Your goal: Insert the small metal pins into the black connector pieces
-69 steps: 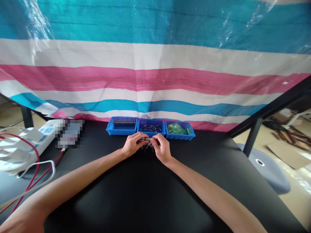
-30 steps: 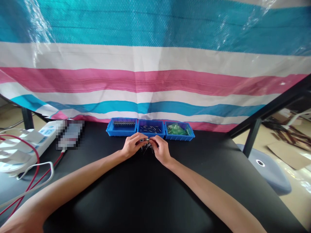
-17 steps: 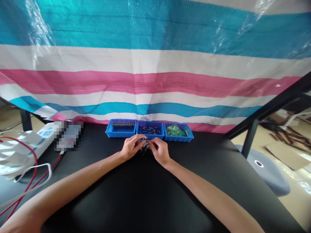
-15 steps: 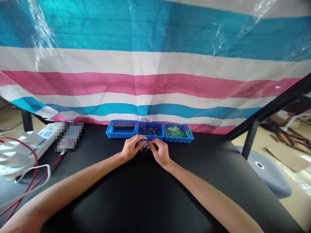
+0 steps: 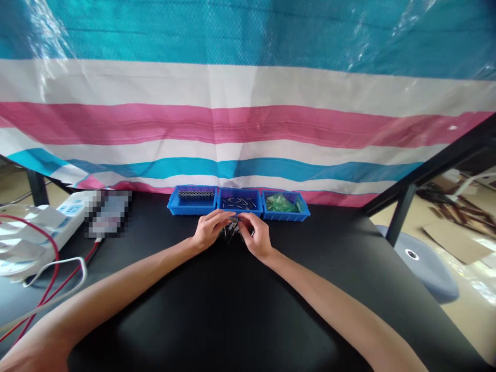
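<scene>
My left hand (image 5: 208,230) is closed in a pinch on a small grey metal cylinder (image 5: 233,218), just in front of the middle bin. My right hand (image 5: 257,236) meets it from the other side, fingertips pinched together at the cylinder's right end. What lies between those fingertips is too small to make out. Under both hands is a little cluster of thin dark and shiny parts (image 5: 231,232), partly covered by fingers. Behind stand three blue bins: the left bin (image 5: 191,210) with rows of metal cylinders, the middle bin (image 5: 222,195) with loose dark pins, the right bin (image 5: 289,216) with green plastic pieces.
The black table (image 5: 232,310) runs under my forearms. To the left lie a white power strip (image 5: 72,209), red and white cables (image 5: 54,274) and a blurred-out device (image 5: 110,214). A striped sheet (image 5: 217,124) hangs behind the bins. A grey stool (image 5: 422,268) stands off the right edge.
The grey cylinder between my hands has turned from end-on to lying sideways, and my right fingertips have come to its end. The view has tilted slightly downward.
</scene>
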A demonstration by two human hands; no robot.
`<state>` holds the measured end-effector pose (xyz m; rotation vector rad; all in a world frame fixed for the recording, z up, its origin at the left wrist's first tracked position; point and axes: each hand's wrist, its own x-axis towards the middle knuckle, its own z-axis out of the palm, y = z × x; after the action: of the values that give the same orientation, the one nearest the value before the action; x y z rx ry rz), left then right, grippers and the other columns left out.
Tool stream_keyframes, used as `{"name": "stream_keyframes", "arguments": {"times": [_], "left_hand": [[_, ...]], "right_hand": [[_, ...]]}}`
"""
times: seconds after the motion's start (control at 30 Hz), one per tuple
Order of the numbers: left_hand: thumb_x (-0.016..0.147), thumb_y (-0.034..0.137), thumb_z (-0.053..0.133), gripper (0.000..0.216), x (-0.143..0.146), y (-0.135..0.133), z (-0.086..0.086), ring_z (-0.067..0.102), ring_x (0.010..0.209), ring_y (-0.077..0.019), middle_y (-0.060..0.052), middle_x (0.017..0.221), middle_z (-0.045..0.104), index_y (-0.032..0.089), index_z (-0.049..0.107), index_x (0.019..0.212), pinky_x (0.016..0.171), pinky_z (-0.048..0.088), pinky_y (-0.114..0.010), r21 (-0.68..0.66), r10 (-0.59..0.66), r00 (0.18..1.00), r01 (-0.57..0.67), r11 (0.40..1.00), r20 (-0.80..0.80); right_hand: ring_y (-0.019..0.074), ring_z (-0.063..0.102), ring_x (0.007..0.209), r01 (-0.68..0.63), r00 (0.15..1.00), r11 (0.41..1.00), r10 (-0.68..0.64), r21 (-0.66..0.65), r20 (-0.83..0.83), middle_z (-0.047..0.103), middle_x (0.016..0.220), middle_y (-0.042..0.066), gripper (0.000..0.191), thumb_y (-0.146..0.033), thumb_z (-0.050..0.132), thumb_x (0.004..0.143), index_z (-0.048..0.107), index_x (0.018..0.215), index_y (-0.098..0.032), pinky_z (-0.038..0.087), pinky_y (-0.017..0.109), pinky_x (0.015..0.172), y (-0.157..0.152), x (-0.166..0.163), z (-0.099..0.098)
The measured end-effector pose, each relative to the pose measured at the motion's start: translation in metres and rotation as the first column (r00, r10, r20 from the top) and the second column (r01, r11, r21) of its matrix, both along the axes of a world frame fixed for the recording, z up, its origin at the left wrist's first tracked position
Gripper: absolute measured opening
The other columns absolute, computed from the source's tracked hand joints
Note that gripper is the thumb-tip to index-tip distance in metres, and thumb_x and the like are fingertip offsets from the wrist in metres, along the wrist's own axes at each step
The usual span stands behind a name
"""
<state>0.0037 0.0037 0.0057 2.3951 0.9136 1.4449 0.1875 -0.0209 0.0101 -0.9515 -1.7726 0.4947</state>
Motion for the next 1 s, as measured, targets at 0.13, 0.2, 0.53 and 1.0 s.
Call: {"name": "stream_keyframes", "arguments": {"times": [0.13, 0.2, 0.53, 1.0], "left_hand": [[0.091, 0.023, 0.055, 0.016, 0.000, 0.000, -0.002, 0.067, 0.078, -0.0122, -0.004, 0.089, 0.070, 0.017, 0.063, 0.103, 0.072, 0.053, -0.019, 0.009, 0.056, 0.998, -0.056, 0.998, -0.012], [0.091, 0.024, 0.055, 0.014, 0.000, 0.000, -0.003, 0.068, 0.074, -0.0114, -0.004, 0.087, 0.071, 0.017, 0.063, 0.100, 0.070, 0.053, -0.018, -0.001, 0.062, 0.998, -0.062, 0.998, -0.011], [0.088, 0.030, 0.060, 0.018, 0.002, -0.002, 0.002, 0.064, 0.064, -0.0096, -0.003, 0.082, 0.070, 0.018, 0.064, 0.100, 0.063, 0.052, -0.018, 0.029, 0.083, 0.996, -0.082, 0.996, -0.021], [0.090, 0.030, 0.056, 0.021, 0.002, -0.008, 0.010, 0.057, 0.052, -0.0057, -0.001, 0.085, 0.071, 0.019, 0.063, 0.106, 0.059, 0.048, -0.017, -0.124, 0.083, 0.995, -0.089, 0.988, -0.053]], "right_hand": [[0.0142, 0.059, 0.067, -0.028, 1.000, 1.000, 0.028, 0.004, 0.012, 0.062, 0.082, 0.004, 0.016, -0.024, 0.053, 0.090, 0.060, 0.103, -0.021, 0.051, 0.026, 0.063, 0.000, 0.000, 0.001], [0.0139, 0.059, 0.068, -0.033, 0.999, 0.999, 0.033, 0.004, 0.018, 0.061, 0.082, 0.004, 0.015, -0.024, 0.054, 0.090, 0.061, 0.103, -0.020, 0.051, 0.026, 0.063, 0.000, -0.001, 0.001], [0.0164, 0.062, 0.073, -0.004, 1.000, 1.000, 0.005, -0.003, 0.026, 0.064, 0.084, 0.005, 0.015, -0.028, 0.050, 0.093, 0.062, 0.099, -0.020, 0.050, 0.027, 0.067, 0.003, 0.000, -0.005], [0.0152, 0.058, 0.067, 0.047, 0.998, 0.998, -0.045, -0.038, 0.051, 0.060, 0.074, 0.003, 0.021, -0.029, 0.048, 0.094, 0.063, 0.083, -0.019, 0.046, 0.026, 0.064, 0.006, -0.001, -0.001]]}}
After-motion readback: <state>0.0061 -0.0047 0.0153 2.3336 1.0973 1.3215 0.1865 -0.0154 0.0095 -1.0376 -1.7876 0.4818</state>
